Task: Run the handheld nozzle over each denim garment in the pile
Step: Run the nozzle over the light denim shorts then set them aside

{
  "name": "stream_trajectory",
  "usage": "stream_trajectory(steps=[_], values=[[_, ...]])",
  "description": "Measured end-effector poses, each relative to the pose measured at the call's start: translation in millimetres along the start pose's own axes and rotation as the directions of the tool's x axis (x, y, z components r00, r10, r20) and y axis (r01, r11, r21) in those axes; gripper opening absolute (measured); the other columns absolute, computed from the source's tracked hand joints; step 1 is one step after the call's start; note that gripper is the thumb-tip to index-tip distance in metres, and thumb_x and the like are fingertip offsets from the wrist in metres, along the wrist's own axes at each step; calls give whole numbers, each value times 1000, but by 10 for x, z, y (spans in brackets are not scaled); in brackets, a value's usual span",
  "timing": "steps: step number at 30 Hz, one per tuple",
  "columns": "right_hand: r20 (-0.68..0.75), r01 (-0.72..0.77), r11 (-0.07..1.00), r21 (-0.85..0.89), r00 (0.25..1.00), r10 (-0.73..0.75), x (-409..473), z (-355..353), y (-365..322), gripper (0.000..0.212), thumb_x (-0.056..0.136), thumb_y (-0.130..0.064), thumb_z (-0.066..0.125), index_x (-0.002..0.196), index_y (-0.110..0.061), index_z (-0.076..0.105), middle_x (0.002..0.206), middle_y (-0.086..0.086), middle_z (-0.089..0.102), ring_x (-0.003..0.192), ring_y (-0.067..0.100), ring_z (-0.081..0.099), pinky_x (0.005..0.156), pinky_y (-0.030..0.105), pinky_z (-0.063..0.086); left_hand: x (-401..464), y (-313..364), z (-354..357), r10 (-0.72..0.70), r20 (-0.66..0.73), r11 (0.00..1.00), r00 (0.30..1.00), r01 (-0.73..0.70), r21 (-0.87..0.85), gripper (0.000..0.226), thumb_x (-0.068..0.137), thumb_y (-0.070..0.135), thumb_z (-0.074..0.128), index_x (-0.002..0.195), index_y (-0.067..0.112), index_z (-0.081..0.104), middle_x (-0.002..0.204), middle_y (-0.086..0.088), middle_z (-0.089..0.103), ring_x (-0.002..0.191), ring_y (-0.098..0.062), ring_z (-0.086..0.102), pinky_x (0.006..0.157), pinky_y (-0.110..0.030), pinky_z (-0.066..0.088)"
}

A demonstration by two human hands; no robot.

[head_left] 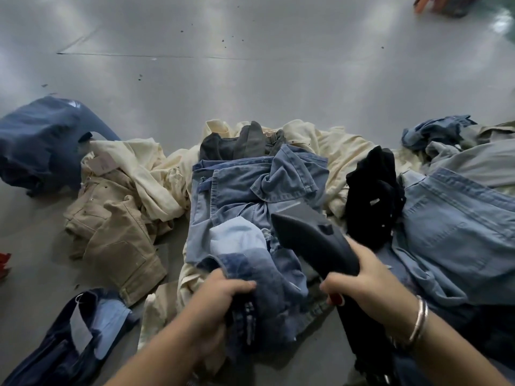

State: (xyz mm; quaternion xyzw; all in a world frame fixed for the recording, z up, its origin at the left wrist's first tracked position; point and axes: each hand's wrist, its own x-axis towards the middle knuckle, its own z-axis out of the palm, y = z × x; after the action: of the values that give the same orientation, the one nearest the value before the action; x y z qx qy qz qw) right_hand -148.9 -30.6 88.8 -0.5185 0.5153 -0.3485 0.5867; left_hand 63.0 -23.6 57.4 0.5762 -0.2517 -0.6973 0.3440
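Observation:
A pile of garments lies on the grey floor in front of me. On top in the middle are light blue jeans (pixel 250 185). My right hand (pixel 365 277) grips the handle of a dark handheld nozzle (pixel 309 235), whose flat head points at those jeans, just above them. My left hand (pixel 220 296) grips a bunched patchwork denim garment (pixel 267 285) at the near edge of the pile. A silver bangle sits on my right wrist.
Beige trousers (pixel 117 232) and cream cloth (pixel 145 165) lie left of the pile. A black garment (pixel 373 196) and more light denim (pixel 457 227) lie right. Dark blue denim (pixel 41 140) sits far left, navy jeans (pixel 72 338) near left. Bare floor (pixel 250 65) stretches beyond.

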Motion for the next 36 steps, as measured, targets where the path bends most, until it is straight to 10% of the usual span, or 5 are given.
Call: stream_trajectory(steps=[8, 14, 20, 29, 36], values=[[276, 111, 969, -220, 960, -47, -157, 310, 21, 67, 59, -19, 66, 124, -34, 54, 108, -10, 70, 102, 6, 65, 86, 29, 53, 0, 196, -194, -50, 180, 890, 982, 125, -439, 52, 83, 38, 47, 111, 0, 70, 119, -21, 65, 105, -35, 66, 88, -46, 51], [149, 30, 987, -161, 989, -6, -114, 356, 138, 56, 54, -22, 69, 108, -34, 61, 83, -16, 70, 68, -7, 61, 59, 14, 44, 105, 160, -95, -30, 307, 896, 951, 161, -414, 58, 88, 45, 41, 117, 2, 67, 122, -20, 64, 112, -35, 62, 85, -45, 55], [-198, -9, 1000, 29, 980, 15, 100, 99, 77, 38, 61, -7, 77, 95, -14, 63, 67, -4, 65, 61, 6, 58, 57, 26, 45, 149, 156, -212, 11, 382, 884, 924, 169, -436, 59, 92, 45, 35, 121, 3, 64, 131, -21, 57, 121, -37, 55, 93, -52, 50], [224, 16, 952, -305, 973, 56, -60, 352, 84, 58, 56, -25, 65, 113, -31, 56, 87, -16, 66, 74, -8, 59, 63, 12, 45, 194, 249, -352, 13, 205, 865, 979, 91, -493, 58, 92, 42, 35, 113, -1, 68, 122, -23, 63, 107, -36, 64, 75, -49, 58], [-37, -50, 979, -200, 998, 44, 144, 403, 167, 46, 54, -26, 72, 98, -32, 58, 89, -10, 68, 82, 5, 62, 73, 25, 49, 299, 294, -361, 3, 135, 880, 991, 61, -472, 64, 98, 45, 26, 108, -1, 70, 117, -23, 65, 100, -37, 67, 66, -49, 58]])
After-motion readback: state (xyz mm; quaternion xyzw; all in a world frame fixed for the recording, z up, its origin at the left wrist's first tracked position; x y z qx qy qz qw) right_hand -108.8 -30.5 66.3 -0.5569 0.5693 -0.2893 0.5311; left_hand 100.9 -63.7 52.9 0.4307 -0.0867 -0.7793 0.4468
